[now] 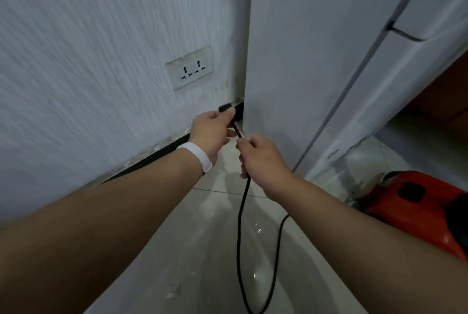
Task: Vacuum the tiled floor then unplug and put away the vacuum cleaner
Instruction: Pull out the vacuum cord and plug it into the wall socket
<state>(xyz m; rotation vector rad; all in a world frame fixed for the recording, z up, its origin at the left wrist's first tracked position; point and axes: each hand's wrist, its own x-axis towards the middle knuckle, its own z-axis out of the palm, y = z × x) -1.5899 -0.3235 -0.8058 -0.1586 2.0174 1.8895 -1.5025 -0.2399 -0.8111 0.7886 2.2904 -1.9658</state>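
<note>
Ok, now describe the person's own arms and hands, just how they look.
Both forearms are bare, with no sleeves in view and no gloves. The left hand has a smooth white band round its wrist. The right hand and its wrist wear nothing; no rings show on its fingers.

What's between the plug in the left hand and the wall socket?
Only bare textured wall, in the head view. The plug, pinched by the left hand, sits below the wall socket, apart from it.
</note>
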